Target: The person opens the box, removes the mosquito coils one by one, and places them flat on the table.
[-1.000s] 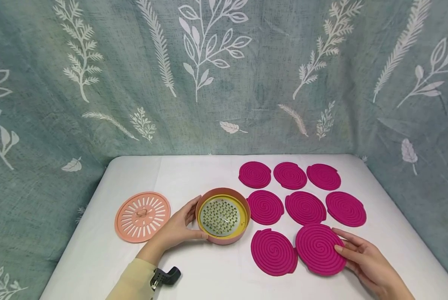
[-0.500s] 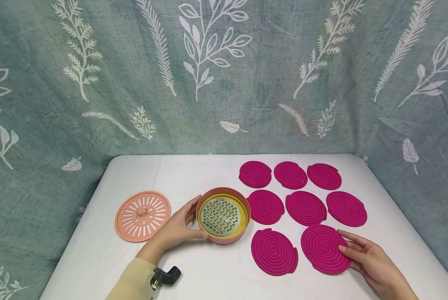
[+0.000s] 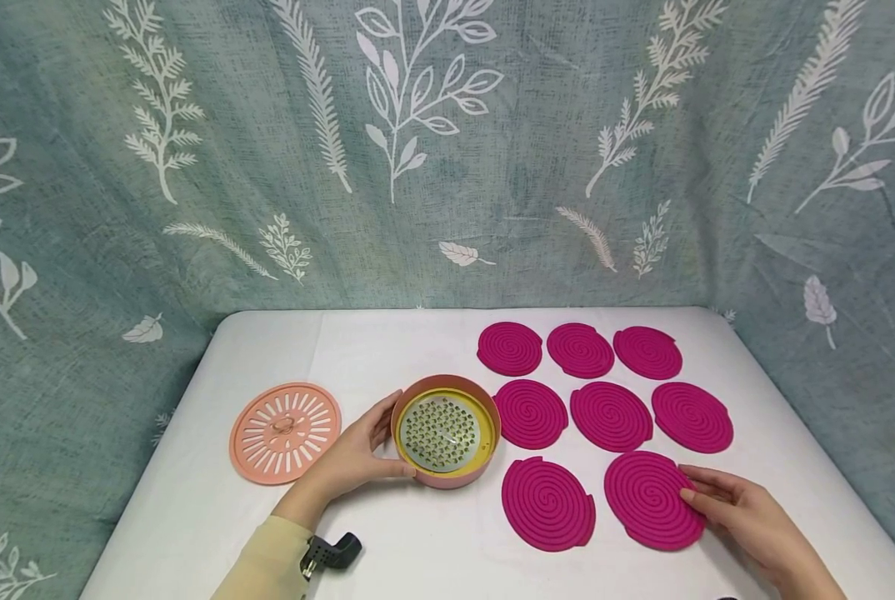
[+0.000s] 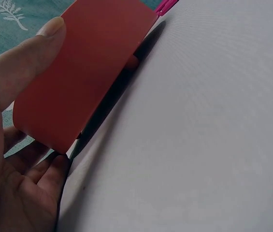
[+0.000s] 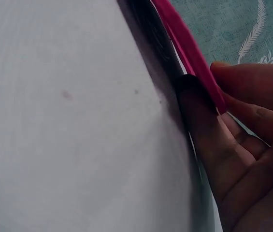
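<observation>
My left hand (image 3: pixel 361 450) grips the side of a round terracotta bowl (image 3: pixel 488 454), thumb in front and fingers behind. Set in it are a yellow ring (image 3: pixel 485 457) and a perforated metal grater plate (image 3: pixel 440 433). The left wrist view shows the bowl's smooth outer wall (image 4: pixel 78 72) and my thumb against it. At the front right, my right hand (image 3: pixel 747 517) pinches the right edge of a magenta spiral coaster (image 3: pixel 652 498). In the right wrist view that coaster (image 5: pixel 194 48) appears edge-on between thumb and fingers, near the tabletop; whether it touches the cloth I cannot tell.
Several more magenta spiral coasters lie flat in rows, one coaster (image 3: pixel 547 504) just left of the pinched one and another coaster (image 3: pixel 530 414) against the bowl's right side. A slotted peach lid (image 3: pixel 284 433) lies left. A leaf-patterned curtain (image 3: pixel 447 167) surrounds the white table (image 3: pixel 387 342).
My right hand has shifted the pinched coaster a little to the right, opening a gap from the coaster at its left. The left hand and the bowl have stayed put.
</observation>
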`<state>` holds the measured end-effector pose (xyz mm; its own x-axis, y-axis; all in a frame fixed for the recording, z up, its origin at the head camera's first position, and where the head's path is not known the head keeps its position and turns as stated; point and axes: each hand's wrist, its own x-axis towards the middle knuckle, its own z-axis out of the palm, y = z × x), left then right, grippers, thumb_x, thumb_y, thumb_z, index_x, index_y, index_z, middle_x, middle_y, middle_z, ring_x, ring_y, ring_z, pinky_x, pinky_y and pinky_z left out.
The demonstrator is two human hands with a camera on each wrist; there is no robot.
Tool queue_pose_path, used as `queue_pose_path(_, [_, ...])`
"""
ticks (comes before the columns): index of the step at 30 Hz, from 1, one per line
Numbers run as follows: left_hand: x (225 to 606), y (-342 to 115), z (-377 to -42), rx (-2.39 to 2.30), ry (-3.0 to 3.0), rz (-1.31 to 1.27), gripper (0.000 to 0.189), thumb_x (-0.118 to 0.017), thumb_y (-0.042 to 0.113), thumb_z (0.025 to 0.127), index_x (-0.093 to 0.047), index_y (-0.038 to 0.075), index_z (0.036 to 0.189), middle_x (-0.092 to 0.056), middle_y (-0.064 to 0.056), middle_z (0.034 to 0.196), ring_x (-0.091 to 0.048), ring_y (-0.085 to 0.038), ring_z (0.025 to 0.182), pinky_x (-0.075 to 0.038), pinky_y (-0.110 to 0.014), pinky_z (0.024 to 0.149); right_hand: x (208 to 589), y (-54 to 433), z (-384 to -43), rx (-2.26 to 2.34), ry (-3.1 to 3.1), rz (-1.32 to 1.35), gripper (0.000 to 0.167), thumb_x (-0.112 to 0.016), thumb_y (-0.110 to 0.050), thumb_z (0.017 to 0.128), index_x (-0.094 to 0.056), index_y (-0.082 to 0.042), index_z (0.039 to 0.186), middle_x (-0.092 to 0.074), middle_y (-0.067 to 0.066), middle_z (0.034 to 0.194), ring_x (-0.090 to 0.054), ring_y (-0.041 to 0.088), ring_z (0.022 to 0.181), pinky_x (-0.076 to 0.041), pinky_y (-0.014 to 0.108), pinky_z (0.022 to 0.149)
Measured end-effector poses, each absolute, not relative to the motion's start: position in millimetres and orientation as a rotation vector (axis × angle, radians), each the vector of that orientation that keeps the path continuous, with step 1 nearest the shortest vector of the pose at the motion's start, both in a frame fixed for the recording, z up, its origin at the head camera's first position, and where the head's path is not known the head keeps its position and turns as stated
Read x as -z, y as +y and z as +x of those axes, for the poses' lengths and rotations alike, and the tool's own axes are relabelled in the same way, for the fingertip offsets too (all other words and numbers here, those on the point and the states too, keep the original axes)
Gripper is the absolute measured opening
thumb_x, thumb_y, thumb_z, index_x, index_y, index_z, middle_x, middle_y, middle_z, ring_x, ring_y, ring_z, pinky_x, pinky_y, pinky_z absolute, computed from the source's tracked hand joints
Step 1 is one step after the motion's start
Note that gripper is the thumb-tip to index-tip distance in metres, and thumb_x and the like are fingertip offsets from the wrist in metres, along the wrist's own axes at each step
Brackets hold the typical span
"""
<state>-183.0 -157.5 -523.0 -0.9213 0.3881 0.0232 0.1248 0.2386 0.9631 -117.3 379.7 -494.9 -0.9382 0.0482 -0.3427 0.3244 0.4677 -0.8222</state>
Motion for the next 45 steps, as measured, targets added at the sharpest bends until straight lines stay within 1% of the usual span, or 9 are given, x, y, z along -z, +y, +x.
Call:
queue_pose_path(5, [522.4, -157.4, -183.5, -1.755, 2.279, 0.483, 0.121, -0.096, 0.034, 0.062, -0.024, 0.019, 0.158, -0.032, 0.007, 0.156, -0.032, -0.012, 0.142, -0.029, -0.022, 0.114, 493.0, 378.4, -117.3, 1.423, 2.499, 0.261, 0.067, -0.070, -0.029, 0.094, -0.044, 0.013, 0.141, -0.061, 0.023, 0.125, -0.063, 0.000, 0.095, -0.060, 0.025, 0.081])
queue_pose_path(10, [521.9, -157.4, -183.3, -1.763, 2.261, 0.465, 0.121, -0.096, 0.034, 0.062, -0.025, 0.020, 0.158, -0.032, 0.009, 0.156, -0.032, -0.010, 0.142, -0.029, -0.021, 0.114, 491.4, 380.1, -116.9, 1.359, 2.565, 0.220, 0.063, -0.068, -0.032, 0.095, -0.050, 0.012, 0.137, -0.060, 0.025, 0.129, -0.061, -0.005, 0.095, -0.060, 0.022, 0.078])
queue_pose_path(14, [522.0, -157.3, -182.9, -1.767, 2.256, 0.461, 0.120, -0.096, 0.032, 0.062, -0.026, 0.022, 0.158, -0.032, 0.008, 0.156, -0.031, -0.010, 0.142, -0.029, -0.021, 0.114, 490.3, 381.9, -117.1, 1.334, 2.560, 0.233, 0.063, -0.067, -0.034, 0.096, -0.051, 0.012, 0.136, -0.060, 0.024, 0.129, -0.062, -0.004, 0.095, -0.059, 0.022, 0.078])
queue_pose_path(20, [522.7, -157.0, -183.0, -1.762, 2.272, 0.478, 0.120, -0.096, 0.031, 0.062, -0.025, 0.021, 0.158, -0.032, 0.007, 0.156, -0.031, -0.012, 0.142, -0.029, -0.022, 0.114, 488.9, 386.0, -116.0, 1.287, 2.559, 0.250, 0.062, -0.066, -0.037, 0.096, -0.054, 0.010, 0.135, -0.063, 0.020, 0.127, -0.062, -0.004, 0.094, -0.059, 0.020, 0.077])
queue_pose_path(27, [523.2, -157.9, -183.0, -1.744, 2.281, 0.456, 0.120, -0.096, 0.034, 0.061, -0.025, 0.025, 0.158, -0.032, 0.011, 0.155, -0.031, -0.007, 0.141, -0.030, -0.019, 0.113, 487.0, 387.2, -114.7, 1.277, 2.564, 0.250, 0.060, -0.066, -0.037, 0.096, -0.056, 0.007, 0.135, -0.064, 0.017, 0.126, -0.060, -0.006, 0.094, -0.058, 0.020, 0.077])
queue_pose_path(34, [523.8, -158.7, -182.7, -1.745, 2.283, 0.476, 0.120, -0.096, 0.034, 0.062, -0.024, 0.022, 0.158, -0.031, 0.009, 0.157, -0.031, -0.009, 0.142, -0.029, -0.021, 0.114, 488.7, 385.5, -115.4, 1.385, 2.512, 0.258, 0.064, -0.068, -0.033, 0.095, -0.051, 0.010, 0.138, -0.063, 0.018, 0.127, -0.061, -0.006, 0.096, -0.058, 0.020, 0.080])
queue_pose_path(40, [523.4, -158.4, -182.5, -1.753, 2.276, 0.473, 0.121, -0.096, 0.033, 0.062, -0.024, 0.022, 0.158, -0.031, 0.008, 0.156, -0.031, -0.010, 0.142, -0.029, -0.021, 0.114, 490.9, 386.2, -115.0, 1.546, 2.454, 0.193, 0.067, -0.068, -0.021, 0.095, -0.038, 0.013, 0.144, -0.068, 0.015, 0.120, -0.066, 0.002, 0.098, -0.059, 0.023, 0.081])
queue_pose_path(42, [523.7, -158.2, -182.9, -1.757, 2.272, 0.470, 0.121, -0.096, 0.033, 0.061, -0.025, 0.022, 0.158, -0.031, 0.009, 0.156, -0.031, -0.010, 0.142, -0.029, -0.020, 0.114, 490.9, 386.5, -114.8, 1.557, 2.448, 0.181, 0.068, -0.068, -0.020, 0.096, -0.036, 0.013, 0.145, -0.069, 0.012, 0.117, -0.066, 0.003, 0.098, -0.060, 0.023, 0.081])
queue_pose_path(45, [524.1, -158.1, -183.1, -1.763, 2.269, 0.475, 0.121, -0.096, 0.034, 0.061, -0.025, 0.021, 0.158, -0.032, 0.009, 0.156, -0.030, -0.010, 0.142, -0.029, -0.021, 0.114, 490.8, 387.2, -114.5, 1.557, 2.451, 0.176, 0.068, -0.068, -0.020, 0.096, -0.035, 0.014, 0.145, -0.069, 0.013, 0.117, -0.066, 0.003, 0.098, -0.060, 0.023, 0.080])
